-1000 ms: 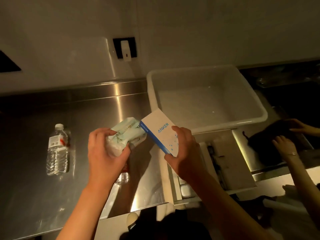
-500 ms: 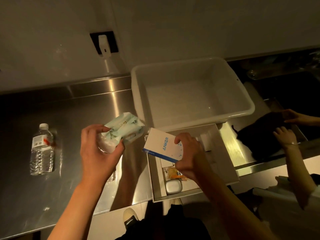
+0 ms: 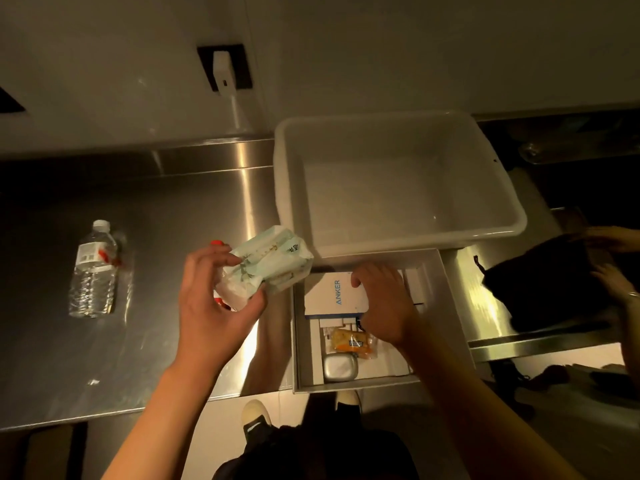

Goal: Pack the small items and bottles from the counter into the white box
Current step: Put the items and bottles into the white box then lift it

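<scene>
Right hand (image 3: 382, 303) clamps the Anker carton (image 3: 334, 297), seating it flat inside the white box (image 3: 450, 306). Left hand (image 3: 216, 299) grips the tissue pack (image 3: 268, 265) just left of the box, likely queued next. Water bottle (image 3: 92, 271) lies on the table (image 3: 166, 220), far left.

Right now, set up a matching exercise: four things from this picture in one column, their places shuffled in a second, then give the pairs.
Things:
1. Anker box
2. tissue pack
3. water bottle
4. silver case

Places:
A. standing alone on the steel counter, far left
B. held above the counter in the left hand
C. near end of the white box, below the snack packet
D. far end of the white box, under the right hand

Pairs: 1-D, 2-B, 3-A, 4-C
</scene>
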Demonstrator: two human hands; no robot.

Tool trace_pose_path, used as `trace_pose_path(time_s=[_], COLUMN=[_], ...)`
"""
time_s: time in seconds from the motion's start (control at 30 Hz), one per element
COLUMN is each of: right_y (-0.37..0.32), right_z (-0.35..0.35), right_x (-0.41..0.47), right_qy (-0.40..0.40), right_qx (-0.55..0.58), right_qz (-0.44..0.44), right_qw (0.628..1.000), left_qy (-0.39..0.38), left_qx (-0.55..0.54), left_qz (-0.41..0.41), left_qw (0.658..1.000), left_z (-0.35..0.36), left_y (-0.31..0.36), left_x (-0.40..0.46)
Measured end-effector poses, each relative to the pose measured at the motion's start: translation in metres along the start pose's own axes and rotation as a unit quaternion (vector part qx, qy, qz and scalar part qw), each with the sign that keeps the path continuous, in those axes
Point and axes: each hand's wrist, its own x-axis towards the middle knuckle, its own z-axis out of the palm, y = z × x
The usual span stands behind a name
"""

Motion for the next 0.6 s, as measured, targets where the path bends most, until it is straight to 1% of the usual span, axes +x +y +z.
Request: trace_pose_path(time_s=[0.13,0.27,0.43,0.5,0.57,0.6], right_y=[-0.002,-0.002,-0.001,-0.001,-0.003,-0.005], right_z=[0.006,0.019,0.021,0.016,0.007,0.003], right_x=[0.005,0.003,0.000,-0.002,-0.008,-0.012], right_qy=[0.025,0.019,0.033,0.037,0.044,0.039], right_qx=[-0.011,-0.035,-0.058,-0.018,0.079,0.143], right_qz=[-0.014,-0.027,-0.008,0.006,0.006,-0.010], right_qw=[1.000,0.999,0.998,0.999,0.996,0.989], left_qy=[0.004,-0.005,-0.034,-0.052,-0.069,-0.078], left_qx=[-0.012,-0.009,-0.022,-0.032,-0.040,-0.048], left_qz=[0.009,0.005,0.019,0.028,0.034,0.035], left_qw=[1.000,1.000,0.999,0.998,0.996,0.995], left_z=[-0.003,-0.005,-0.004,0.000,0.006,0.009], left_y=[0.001,0.000,-0.002,0.000,0.003,0.005], left_x=[-0.004,-0.009,-0.015,-0.017,-0.019,-0.021])
